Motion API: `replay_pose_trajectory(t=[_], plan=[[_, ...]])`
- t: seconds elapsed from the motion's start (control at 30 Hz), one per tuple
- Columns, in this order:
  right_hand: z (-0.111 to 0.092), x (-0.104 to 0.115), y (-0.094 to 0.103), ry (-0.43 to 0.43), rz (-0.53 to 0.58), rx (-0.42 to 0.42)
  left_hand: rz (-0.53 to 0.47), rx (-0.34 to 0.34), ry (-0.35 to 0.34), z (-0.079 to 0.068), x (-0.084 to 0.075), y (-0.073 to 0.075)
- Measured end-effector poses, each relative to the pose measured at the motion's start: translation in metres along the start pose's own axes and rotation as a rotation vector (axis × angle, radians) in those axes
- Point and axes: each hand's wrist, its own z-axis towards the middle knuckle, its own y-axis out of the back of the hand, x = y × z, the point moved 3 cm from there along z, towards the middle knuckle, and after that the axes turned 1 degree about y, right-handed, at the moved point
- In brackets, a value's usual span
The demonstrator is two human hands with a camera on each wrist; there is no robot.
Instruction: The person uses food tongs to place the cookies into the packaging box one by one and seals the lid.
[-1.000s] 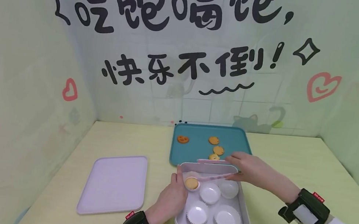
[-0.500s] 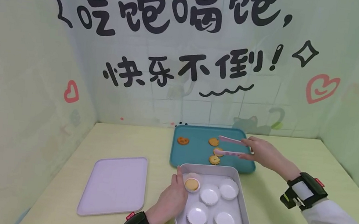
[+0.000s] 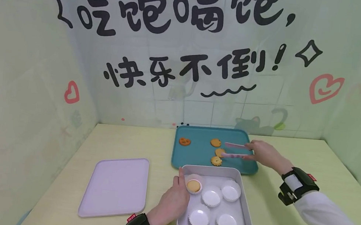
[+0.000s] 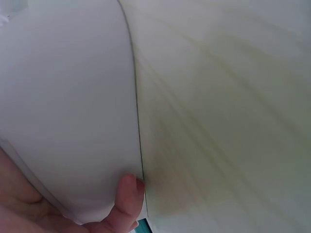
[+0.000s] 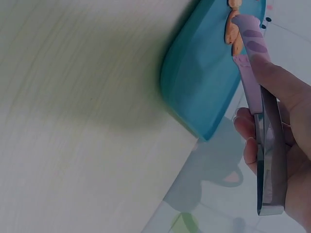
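Observation:
My right hand (image 3: 267, 153) holds a pair of pink-tipped metal tongs (image 5: 269, 150) over the right part of a teal tray (image 3: 195, 160). The tong arms are spread, and their lower tip is right by a cookie (image 3: 219, 152) in a cluster. Nearer me on that tray is a flower-shaped cookie (image 3: 216, 161); another cookie (image 3: 215, 142) lies farther back. My left hand (image 3: 173, 200) grips the left wall of a pale lilac box (image 3: 248, 224), its fingertip against the outer wall in the left wrist view. Inside are several white paper cups (image 3: 211, 197), and one at the back left contains a round cookie (image 3: 193, 186).
A flat lilac tray or lid (image 3: 115, 188) lies on the wooden table (image 3: 297, 170), left of the box. One pretzel-shaped cookie (image 3: 184, 141) sits at the teal tray's left. A printed fabric wall (image 3: 167, 107) stands behind the table.
My right hand has carried the tongs from above the box back to the teal tray, and their arms have spread. Recently they shifted slightly rightward. My left hand stays on the box.

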Motion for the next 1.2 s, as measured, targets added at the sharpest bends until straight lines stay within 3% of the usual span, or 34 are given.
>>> replay_pose_trajectory(t=[0.27,0.53,1.2], plan=[[0.006,-0.003,-0.011,0.026,0.017,0.016,0.018,-0.018,-0.02,0.0,0.0,0.0],[0.011,0.007,-0.009,0.037,-0.063,0.047,0.004,0.007,0.004,0.001,0.001,-0.002],[0.008,0.01,-0.007,0.101,-0.069,-0.02,-0.018,0.022,0.006,0.0,0.0,0.001]])
